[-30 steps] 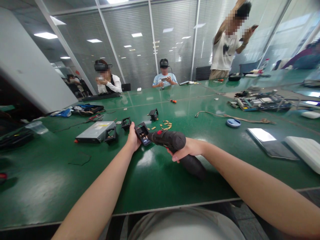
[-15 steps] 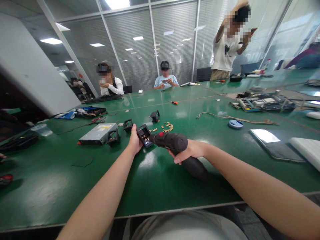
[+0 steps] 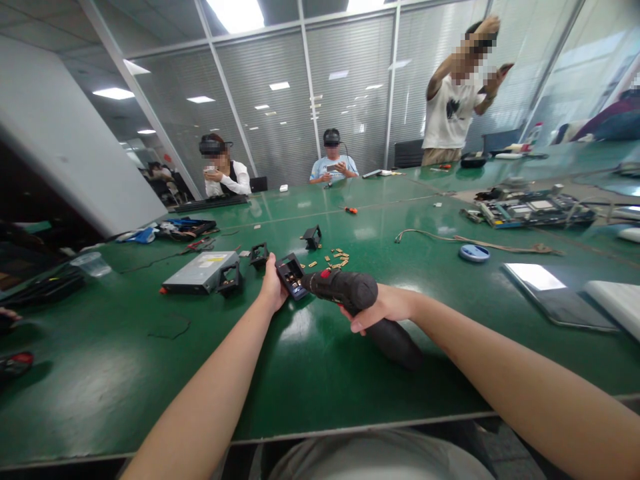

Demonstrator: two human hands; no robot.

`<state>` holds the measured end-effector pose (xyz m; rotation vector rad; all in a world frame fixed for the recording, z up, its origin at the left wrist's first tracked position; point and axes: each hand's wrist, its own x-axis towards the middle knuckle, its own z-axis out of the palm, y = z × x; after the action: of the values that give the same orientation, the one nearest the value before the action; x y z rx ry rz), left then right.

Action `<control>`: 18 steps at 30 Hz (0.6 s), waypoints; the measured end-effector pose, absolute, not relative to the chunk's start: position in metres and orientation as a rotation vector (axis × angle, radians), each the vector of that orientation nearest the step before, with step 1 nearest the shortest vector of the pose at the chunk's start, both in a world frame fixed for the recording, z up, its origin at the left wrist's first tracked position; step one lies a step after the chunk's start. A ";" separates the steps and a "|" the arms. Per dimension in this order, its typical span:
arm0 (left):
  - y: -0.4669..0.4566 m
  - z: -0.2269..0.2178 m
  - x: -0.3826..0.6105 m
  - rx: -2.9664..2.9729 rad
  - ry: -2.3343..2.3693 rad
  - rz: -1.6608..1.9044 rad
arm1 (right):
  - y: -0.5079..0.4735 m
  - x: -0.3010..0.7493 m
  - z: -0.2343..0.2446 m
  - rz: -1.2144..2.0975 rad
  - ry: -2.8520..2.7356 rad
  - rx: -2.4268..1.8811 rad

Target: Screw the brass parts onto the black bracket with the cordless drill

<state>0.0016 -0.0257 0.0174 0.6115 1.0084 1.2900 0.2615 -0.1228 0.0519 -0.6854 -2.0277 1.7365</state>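
Note:
My right hand (image 3: 383,308) is wrapped round a black electric screwdriver (image 3: 350,293) with a red switch, its tip pressed against a small black plastic part (image 3: 291,274) with brass contacts inside. My left hand (image 3: 273,287) grips that part from the left and holds it on the green table (image 3: 320,360). Several small brass pieces (image 3: 334,257) lie scattered just beyond the part. Three similar black parts (image 3: 312,236) stand nearby.
A silver drive unit (image 3: 199,272) lies left of my left hand. To the right are a blue round tin (image 3: 474,252), a cable, a tablet (image 3: 553,293) and circuit boards (image 3: 530,208). Two seated people and a standing person (image 3: 457,100) are across the table.
The view has tilted slightly, so everything sits a little lower in the frame. Both hands keep their grip on the screwdriver and the black part. The standing person has shifted their arms.

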 end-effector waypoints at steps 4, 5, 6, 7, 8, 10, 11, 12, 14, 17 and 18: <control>-0.023 0.015 0.000 0.620 0.999 1.293 | -0.121 0.262 0.050 1.726 -2.060 -0.656; -0.022 0.015 0.000 0.622 0.999 1.296 | -0.121 0.262 0.050 1.721 -2.066 -0.645; -0.022 0.014 0.000 0.625 1.002 1.299 | -0.121 0.262 0.051 1.718 -2.068 -0.640; -0.021 0.014 0.000 0.628 1.004 1.304 | -0.122 0.262 0.052 1.714 -2.067 -0.640; -0.021 0.014 0.000 0.634 1.005 1.307 | -0.123 0.262 0.053 1.710 -2.066 -0.645; -0.021 0.014 0.001 0.642 1.002 1.309 | -0.124 0.262 0.055 1.696 -2.062 -0.652; -0.021 0.014 0.001 0.641 1.002 1.309 | -0.124 0.262 0.055 1.687 -2.060 -0.652; -0.022 0.015 0.001 0.637 1.003 1.311 | -0.124 0.262 0.055 1.680 -2.058 -0.653; -0.023 0.017 0.002 0.623 1.004 1.318 | -0.124 0.262 0.055 1.683 -2.062 -0.667; -0.025 0.019 0.004 0.608 1.004 1.330 | -0.124 0.263 0.054 1.685 -2.076 -0.693; -0.025 0.020 0.004 0.608 1.005 1.331 | -0.124 0.263 0.055 1.678 -2.080 -0.696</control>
<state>0.0042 -0.0252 0.0198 0.6081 1.0046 1.3310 0.2626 -0.1235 0.0548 -0.6958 -2.0799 1.6779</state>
